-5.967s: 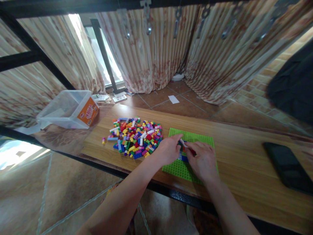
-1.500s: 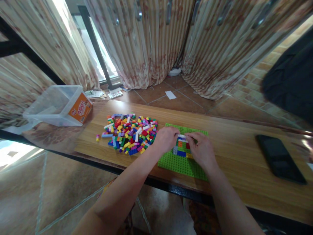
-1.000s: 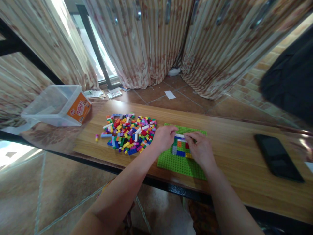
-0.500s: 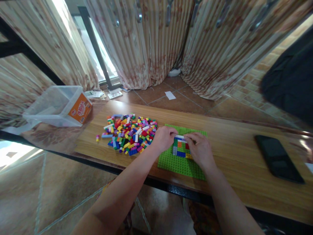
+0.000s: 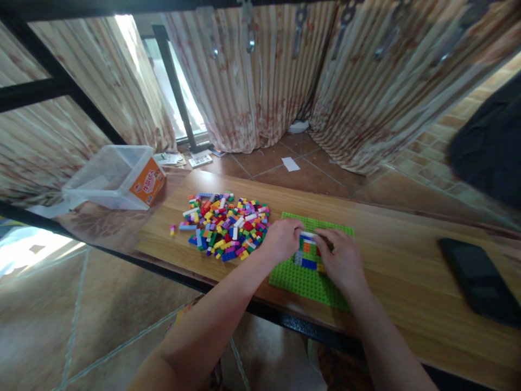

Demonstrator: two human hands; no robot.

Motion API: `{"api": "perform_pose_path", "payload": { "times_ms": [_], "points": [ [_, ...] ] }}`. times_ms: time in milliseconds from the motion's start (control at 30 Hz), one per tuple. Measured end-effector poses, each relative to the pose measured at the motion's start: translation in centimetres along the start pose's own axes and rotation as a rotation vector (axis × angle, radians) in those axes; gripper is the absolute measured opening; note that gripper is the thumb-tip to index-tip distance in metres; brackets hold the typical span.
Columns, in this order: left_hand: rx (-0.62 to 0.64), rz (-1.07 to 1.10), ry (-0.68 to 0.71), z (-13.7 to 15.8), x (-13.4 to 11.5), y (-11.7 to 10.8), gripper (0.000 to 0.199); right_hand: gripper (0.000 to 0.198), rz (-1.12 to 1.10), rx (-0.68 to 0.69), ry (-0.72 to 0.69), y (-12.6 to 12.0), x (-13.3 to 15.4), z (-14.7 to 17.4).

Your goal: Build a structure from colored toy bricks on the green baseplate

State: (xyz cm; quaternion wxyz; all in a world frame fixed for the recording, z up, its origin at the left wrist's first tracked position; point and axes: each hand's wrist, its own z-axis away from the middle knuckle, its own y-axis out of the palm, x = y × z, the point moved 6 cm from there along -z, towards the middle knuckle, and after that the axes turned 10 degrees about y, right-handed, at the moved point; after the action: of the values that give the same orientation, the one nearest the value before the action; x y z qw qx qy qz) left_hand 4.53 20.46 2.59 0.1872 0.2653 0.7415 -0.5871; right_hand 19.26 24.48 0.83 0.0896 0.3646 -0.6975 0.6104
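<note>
A green studded baseplate (image 5: 309, 288) lies on the wooden table, bearing a small block of toy bricks: grey, blue, orange, red and yellow. Along the far side of these runs a white toy brick (image 5: 308, 235). My left hand (image 5: 285, 239) pinches the left end of this white brick, fingers closed. At its right end my right hand (image 5: 340, 255) has thumb and fingers closed on it too, hiding part of the bricks below. Left of the baseplate spreads a pile of loose, many-coloured toy bricks (image 5: 228, 222).
A clear plastic bin (image 5: 109, 179) with an orange label stands beyond the table's left end. On the right of the wooden table (image 5: 391, 260) lies a black phone-like device (image 5: 476, 277). Striped curtains (image 5: 260, 98) hang behind, and a white paper (image 5: 290, 164) is on the floor.
The camera view has shifted, so the scene sits slightly further right and lower. Both hands stay at the white brick with much the same grip.
</note>
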Motion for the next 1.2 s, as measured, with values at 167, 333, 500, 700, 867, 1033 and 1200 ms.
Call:
{"api": "perform_pose_path", "payload": {
  "times_ms": [167, 333, 500, 700, 867, 1033, 1200],
  "points": [
    [-0.04, -0.002, -0.055, 0.3, 0.6, -2.0, 0.026, 0.037, 0.088, -0.111, -0.031, -0.9, 1.2, 1.1],
    [-0.092, -0.03, -0.108, 1.7, 3.6, -7.6, 0.025, 0.034, 0.052, -0.115, -0.051, -1.1, 2.0, 2.0],
    [-0.169, -0.156, -0.376, 5.6, 8.4, -14.2, 0.021, 0.035, 0.045, -0.109, -0.072, -0.9, 1.5, 2.0],
    [-0.017, -0.235, -0.641, 10.4, 11.9, -17.4, 0.024, 0.037, 0.037, -0.117, -0.104, -0.5, 1.6, 1.8],
    [0.062, -0.294, -0.66, 12.3, 13.3, -18.1, 0.026, 0.039, 0.037, -0.103, -0.119, -0.4, 1.9, 1.9],
    [0.09, -0.345, -0.663, 12.9, 14.2, -17.7, 0.021, 0.039, 0.043, -0.115, -0.11, -0.3, 1.7, 1.8],
    [0.075, -0.326, -0.646, 12.9, 15.0, -17.3, 0.02, 0.038, 0.046, -0.103, -0.124, 0.0, 1.8, 1.6]
  ]
}}
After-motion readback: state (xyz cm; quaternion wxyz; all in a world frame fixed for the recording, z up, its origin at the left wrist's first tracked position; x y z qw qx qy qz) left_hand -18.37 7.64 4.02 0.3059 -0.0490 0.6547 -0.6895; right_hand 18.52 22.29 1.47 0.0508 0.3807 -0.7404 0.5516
